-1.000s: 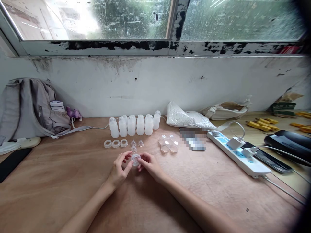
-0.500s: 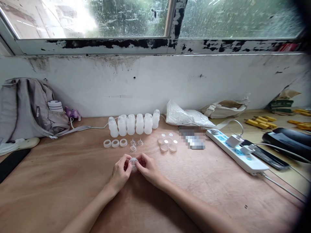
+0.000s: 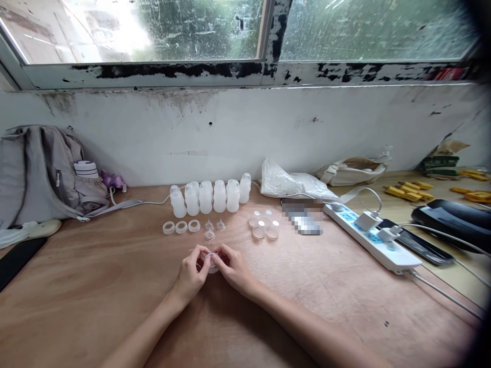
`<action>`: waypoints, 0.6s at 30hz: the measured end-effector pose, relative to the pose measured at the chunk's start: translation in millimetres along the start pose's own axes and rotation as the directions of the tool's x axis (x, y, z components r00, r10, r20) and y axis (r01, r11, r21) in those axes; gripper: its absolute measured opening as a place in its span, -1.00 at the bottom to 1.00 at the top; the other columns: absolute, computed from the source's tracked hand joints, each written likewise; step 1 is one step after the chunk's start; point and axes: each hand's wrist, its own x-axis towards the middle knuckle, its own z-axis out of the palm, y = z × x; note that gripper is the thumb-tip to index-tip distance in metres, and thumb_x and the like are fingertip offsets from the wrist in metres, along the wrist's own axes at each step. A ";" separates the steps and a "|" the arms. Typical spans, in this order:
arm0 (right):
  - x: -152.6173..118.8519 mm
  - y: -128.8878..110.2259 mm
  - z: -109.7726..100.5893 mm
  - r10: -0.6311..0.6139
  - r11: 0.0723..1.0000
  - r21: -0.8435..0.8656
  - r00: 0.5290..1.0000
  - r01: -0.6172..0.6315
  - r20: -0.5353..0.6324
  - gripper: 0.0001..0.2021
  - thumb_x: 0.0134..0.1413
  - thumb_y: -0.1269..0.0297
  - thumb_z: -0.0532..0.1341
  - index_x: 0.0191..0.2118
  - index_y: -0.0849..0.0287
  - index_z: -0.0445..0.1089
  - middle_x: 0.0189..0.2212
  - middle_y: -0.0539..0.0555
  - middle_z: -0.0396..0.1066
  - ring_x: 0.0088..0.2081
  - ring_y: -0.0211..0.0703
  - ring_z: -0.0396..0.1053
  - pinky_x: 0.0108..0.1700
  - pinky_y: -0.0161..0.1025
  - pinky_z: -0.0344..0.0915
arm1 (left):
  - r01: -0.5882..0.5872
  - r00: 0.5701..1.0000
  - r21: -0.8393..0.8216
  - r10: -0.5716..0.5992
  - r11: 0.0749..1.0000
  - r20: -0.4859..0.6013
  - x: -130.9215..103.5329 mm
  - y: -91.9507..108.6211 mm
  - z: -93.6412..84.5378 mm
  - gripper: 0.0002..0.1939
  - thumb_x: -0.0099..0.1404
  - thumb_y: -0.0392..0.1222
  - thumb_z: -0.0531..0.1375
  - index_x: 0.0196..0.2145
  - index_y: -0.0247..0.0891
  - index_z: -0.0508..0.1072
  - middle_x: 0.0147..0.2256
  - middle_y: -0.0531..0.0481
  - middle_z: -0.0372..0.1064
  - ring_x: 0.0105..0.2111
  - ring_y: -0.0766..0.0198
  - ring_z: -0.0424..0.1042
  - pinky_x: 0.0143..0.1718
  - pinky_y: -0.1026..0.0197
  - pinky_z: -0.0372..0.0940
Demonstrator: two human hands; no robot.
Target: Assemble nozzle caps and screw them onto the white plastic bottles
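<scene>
Above the middle of the table my left hand [image 3: 193,272] and my right hand [image 3: 232,269] meet at a translucent bottle collar ring [image 3: 213,269]. Both hands are closed on it from opposite sides, thumbs and fingers pinching its rim. Fingers partly cover the ring, and whether another piece sits in it I cannot tell. Just beyond them stand three clear bottle nipples [image 3: 209,235]. Three more collar rings [image 3: 181,227] lie in a row to the left. Several thin clear discs [image 3: 258,232] are grouped on the right.
Several frosted baby bottles [image 3: 205,198] stand in a row at the back. A plastic bag [image 3: 291,183] and a blurred-out flat object [image 3: 305,220] lie right of them. Further right is a white power strip [image 3: 372,237] with cables. A grey backpack [image 3: 42,174] leans at the left.
My fingers have shifted slightly on the collar ring, and the thumbs now lie closer together over its near edge. The objects on the table stay where they were; the view has moved a little.
</scene>
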 end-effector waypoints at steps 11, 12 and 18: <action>-0.7 4.1 3.1 0.080 0.997 0.006 0.997 -0.080 -0.004 -0.85 -0.01 0.31 0.11 -0.53 0.22 0.21 -0.63 -0.09 0.19 -0.57 -0.36 0.11 -0.54 -0.41 0.06 | 0.080 0.995 -0.027 -0.078 0.996 0.057 2.4 -11.1 0.0 -0.82 0.17 -0.11 0.06 -0.42 -0.28 0.33 -0.55 0.07 0.26 -0.57 0.37 0.26 -0.59 0.37 0.19; -0.9 3.0 3.1 0.079 0.997 0.009 0.997 -0.079 -0.003 -0.86 -0.01 0.31 0.11 -0.52 0.22 0.21 -0.63 -0.08 0.19 -0.57 -0.36 0.12 -0.54 -0.41 0.06 | 0.056 0.998 0.001 -0.056 0.998 0.043 1.8 -9.5 -0.4 -0.83 0.17 -0.12 0.07 -0.42 -0.28 0.33 -0.54 0.06 0.28 -0.56 0.37 0.27 -0.55 0.36 0.20; -0.9 2.5 2.3 0.048 0.998 0.049 0.999 -0.047 -0.016 -0.93 0.00 0.32 0.09 -0.40 0.20 0.27 -0.52 -0.04 0.28 -0.52 -0.33 0.20 -0.48 -0.38 0.16 | 0.038 0.999 0.015 -0.037 0.999 -0.012 0.6 -4.1 0.6 -0.83 0.21 -0.14 0.02 -0.30 -0.26 0.32 -0.40 0.00 0.36 -0.43 0.30 0.37 -0.40 0.30 0.27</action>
